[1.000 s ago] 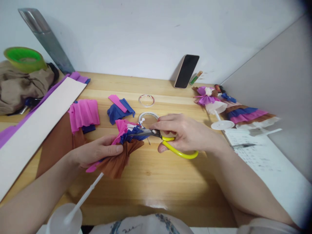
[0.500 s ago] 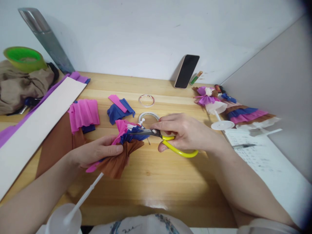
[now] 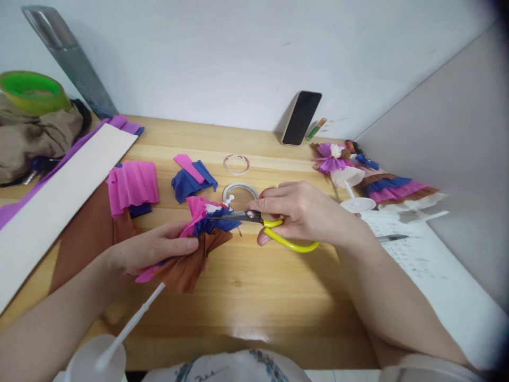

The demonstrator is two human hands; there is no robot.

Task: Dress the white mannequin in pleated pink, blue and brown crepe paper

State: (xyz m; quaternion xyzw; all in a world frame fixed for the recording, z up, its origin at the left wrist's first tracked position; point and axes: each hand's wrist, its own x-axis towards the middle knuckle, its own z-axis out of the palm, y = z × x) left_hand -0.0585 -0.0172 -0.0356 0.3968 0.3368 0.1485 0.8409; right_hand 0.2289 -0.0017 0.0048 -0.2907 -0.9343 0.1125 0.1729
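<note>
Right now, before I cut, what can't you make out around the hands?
All in the head view:
Left hand: most fingers hidden behind the paper bundle.
Scissors: far tips lost against the crumpled paper.
White ring: right side hidden by the right hand.
White plastic stand: cut off by the bottom edge.
Written sheet: writing too small and blurred.

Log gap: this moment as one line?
left hand: gripping ruffled paper bundle | right hand: holding yellow-handled scissors | blades: at bundle's blue layer
</note>
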